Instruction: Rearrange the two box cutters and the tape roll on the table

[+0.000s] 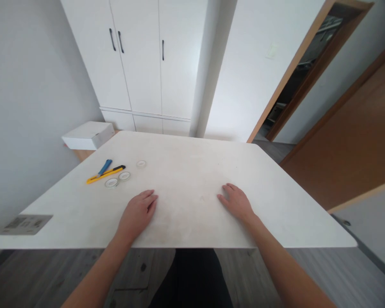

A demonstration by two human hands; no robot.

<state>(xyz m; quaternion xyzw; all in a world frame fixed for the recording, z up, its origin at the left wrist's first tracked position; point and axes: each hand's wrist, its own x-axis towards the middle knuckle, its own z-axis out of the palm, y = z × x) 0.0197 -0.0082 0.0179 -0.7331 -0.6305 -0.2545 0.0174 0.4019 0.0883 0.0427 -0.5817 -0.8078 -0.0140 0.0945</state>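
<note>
My left hand (137,215) rests on the white table (186,171) near its front edge, fingers relaxed and stretched out, holding nothing. Lying likewise on the tabletop to the right, my right hand (237,201) has its thumb apart from its fingers and nothing in it. Beyond my left hand are three small rolls of clear tape, one nearer roll (111,183), a roll touching or close beside it (124,176) and a farther roll (141,163). Left of them lies a yellow utility knife (105,174), with a smaller blue utility knife (105,167) against it.
A grey printed label (27,224) lies at the table's front left corner. A white box (89,134) stands beyond the left edge. White cabinets (137,60) line the back wall. At the right are a doorway and a brown wooden door (346,149).
</note>
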